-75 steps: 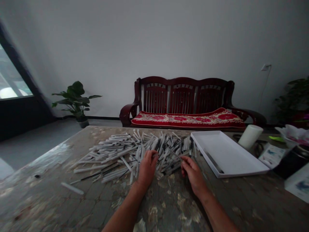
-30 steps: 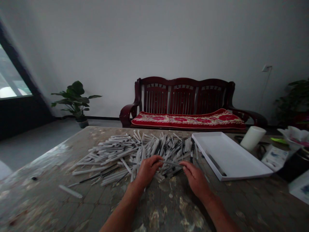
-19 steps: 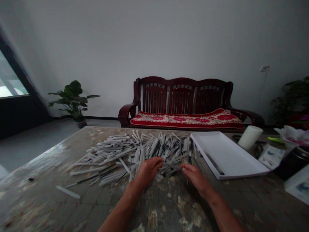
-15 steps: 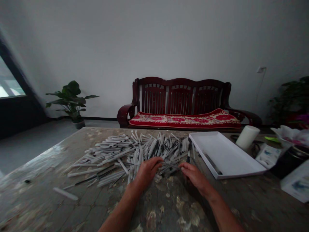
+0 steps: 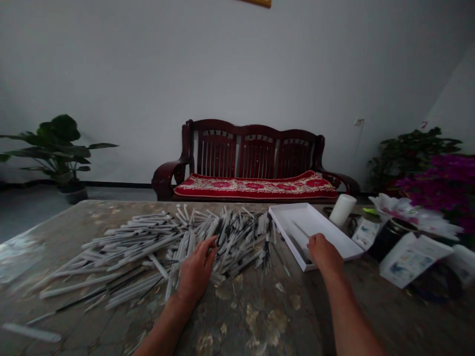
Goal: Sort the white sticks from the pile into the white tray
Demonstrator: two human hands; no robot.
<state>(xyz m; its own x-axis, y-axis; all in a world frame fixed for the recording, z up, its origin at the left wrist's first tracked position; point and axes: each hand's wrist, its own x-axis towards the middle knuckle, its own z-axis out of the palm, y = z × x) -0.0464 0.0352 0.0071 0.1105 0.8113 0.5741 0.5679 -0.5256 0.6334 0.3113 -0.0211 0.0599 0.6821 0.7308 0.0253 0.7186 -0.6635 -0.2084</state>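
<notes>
In the head view, the right hand (image 5: 325,253) is pinching a slim grey stick (image 5: 301,229) by its near end, and the stick is pointing away over the white tray (image 5: 319,223). Dark sticks (image 5: 300,250) are lying inside that tray, just left of the same hand. The left hand (image 5: 196,269) is resting at the near edge of a heap of pale tubes (image 5: 150,251), its fingers curling; whether it is gripping anything, I cannot tell. The heap is spreading left of and beyond this hand, across the table (image 5: 252,306). Beyond the right hand, a white roll (image 5: 342,210) is standing tilted.
</notes>
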